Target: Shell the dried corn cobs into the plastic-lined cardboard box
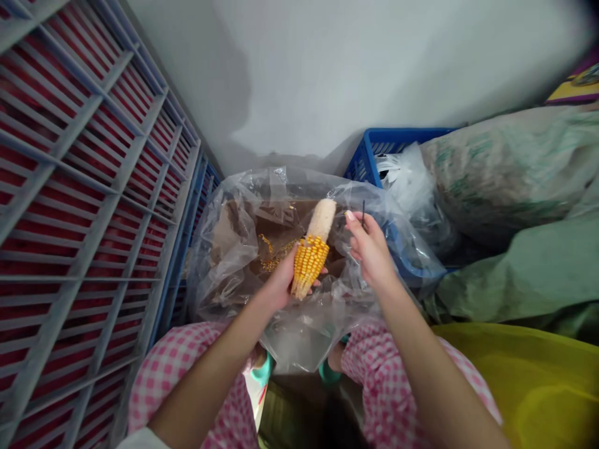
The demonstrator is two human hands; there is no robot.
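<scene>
My left hand (pixel 283 277) is wrapped round a corn cob (pixel 312 249), held upright over an open clear plastic bag (pixel 224 249). The cob's lower half still carries yellow kernels; its upper half is bare and pale. My right hand (pixel 369 249) is closed just right of the cob, gripping a thin dark metal spike (pixel 363 209) that points up. Loose yellow kernels (pixel 274 255) lie inside the bag on brown lining. My knees in pink checked trousers (pixel 187 368) are on either side of the bag.
Stacked grey crates (pixel 84 206) holding red things rise on the left. A blue basket (pixel 388 146) with plastic stands behind on the right, beside large woven sacks (pixel 510 168). A yellow tub (pixel 538 380) sits at lower right. A white wall is behind.
</scene>
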